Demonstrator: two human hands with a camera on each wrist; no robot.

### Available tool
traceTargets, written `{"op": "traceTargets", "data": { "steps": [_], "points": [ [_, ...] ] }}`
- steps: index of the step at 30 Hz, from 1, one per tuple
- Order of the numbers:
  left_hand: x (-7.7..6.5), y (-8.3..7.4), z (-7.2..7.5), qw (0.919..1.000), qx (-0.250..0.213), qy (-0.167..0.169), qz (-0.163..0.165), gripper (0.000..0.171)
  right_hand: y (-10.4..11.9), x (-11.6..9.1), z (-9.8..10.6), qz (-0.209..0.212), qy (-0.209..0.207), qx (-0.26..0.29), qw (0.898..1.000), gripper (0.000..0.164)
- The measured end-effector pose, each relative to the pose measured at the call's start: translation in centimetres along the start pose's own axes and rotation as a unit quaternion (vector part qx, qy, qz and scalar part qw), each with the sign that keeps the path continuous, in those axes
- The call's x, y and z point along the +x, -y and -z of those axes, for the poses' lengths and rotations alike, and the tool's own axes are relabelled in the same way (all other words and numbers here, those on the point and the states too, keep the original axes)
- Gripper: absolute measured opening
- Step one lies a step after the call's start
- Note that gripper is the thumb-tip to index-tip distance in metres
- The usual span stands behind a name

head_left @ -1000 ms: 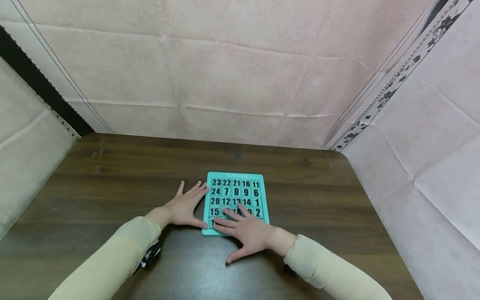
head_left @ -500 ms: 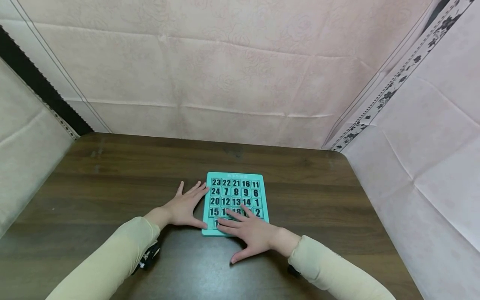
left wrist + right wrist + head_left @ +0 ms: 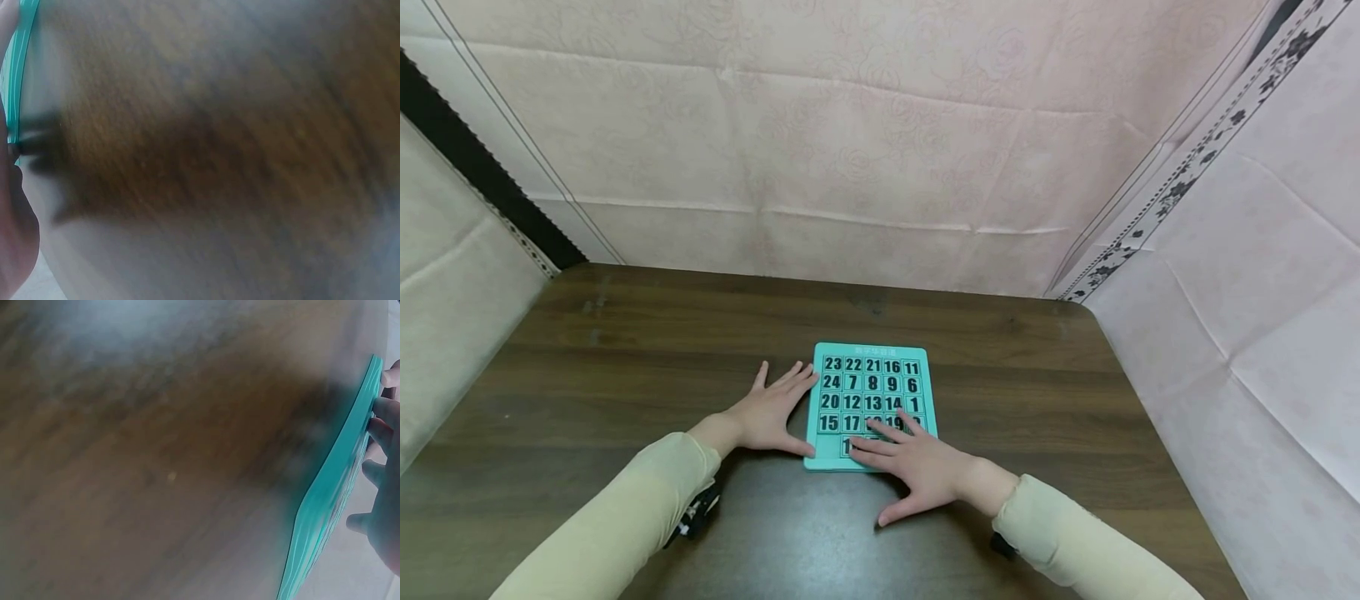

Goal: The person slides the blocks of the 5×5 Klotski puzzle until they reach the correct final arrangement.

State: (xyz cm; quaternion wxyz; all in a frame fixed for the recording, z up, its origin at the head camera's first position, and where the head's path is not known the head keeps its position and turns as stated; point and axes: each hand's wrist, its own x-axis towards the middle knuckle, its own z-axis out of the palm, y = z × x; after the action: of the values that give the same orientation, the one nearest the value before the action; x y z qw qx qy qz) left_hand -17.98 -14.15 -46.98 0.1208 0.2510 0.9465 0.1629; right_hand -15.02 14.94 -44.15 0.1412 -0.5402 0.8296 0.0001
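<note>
A turquoise number sliding puzzle (image 3: 854, 392) lies flat on the brown table, its black-numbered tiles set in rows. My left hand (image 3: 766, 417) is spread along its left side, with fingertips at the upper left edge and the thumb at the lower left corner. Over the lower right part, my right hand (image 3: 921, 469) has its straight fingers on the bottom-row tiles, hiding several of them. Its thumb points off toward the near side. A bare slot shows in the bottom left corner. In the right wrist view, the fingers (image 3: 386, 411) reach across the puzzle's edge (image 3: 328, 472).
The wood-grain table (image 3: 700, 325) spreads around the puzzle on every side. Pale patterned cloth (image 3: 865, 150) hangs behind it, with more cloth at left and right. A dark device is strapped under each sleeve at the wrist.
My right hand has slid to the right along the bottom row. A bottom-row tile under its fingertips has shifted right, baring the left corner slot. The left hand has stayed in place.
</note>
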Motion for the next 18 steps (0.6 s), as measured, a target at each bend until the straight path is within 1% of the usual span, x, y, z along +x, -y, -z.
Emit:
{"op": "traceTargets", "data": {
  "steps": [6, 9, 14, 18],
  "points": [
    [-0.1, -0.1, 0.1, 1.0000, 0.002, 0.001, 0.002, 0.116, -0.2, 0.0, 0.5, 0.000, 0.002, 0.004, 1.000, 0.084],
    [0.0, -0.2, 0.2, 1.0000, 0.001, 0.001, 0.002, 0.116, -0.7, 0.1, 1.0, -0.010, -0.004, 0.014, 1.000, 0.084],
    [-0.1, -0.3, 0.2, 1.0000, -0.002, 0.004, 0.003, 0.115, -1.9, 0.8, 1.9, -0.046, -0.026, 0.018, 0.998, 0.083],
    [-0.2, -0.3, 0.2, 1.0000, -0.003, 0.003, 0.000, 0.114, -2.7, 2.0, 2.5, -0.073, -0.025, 0.017, 0.997, 0.083]
  ]
}}
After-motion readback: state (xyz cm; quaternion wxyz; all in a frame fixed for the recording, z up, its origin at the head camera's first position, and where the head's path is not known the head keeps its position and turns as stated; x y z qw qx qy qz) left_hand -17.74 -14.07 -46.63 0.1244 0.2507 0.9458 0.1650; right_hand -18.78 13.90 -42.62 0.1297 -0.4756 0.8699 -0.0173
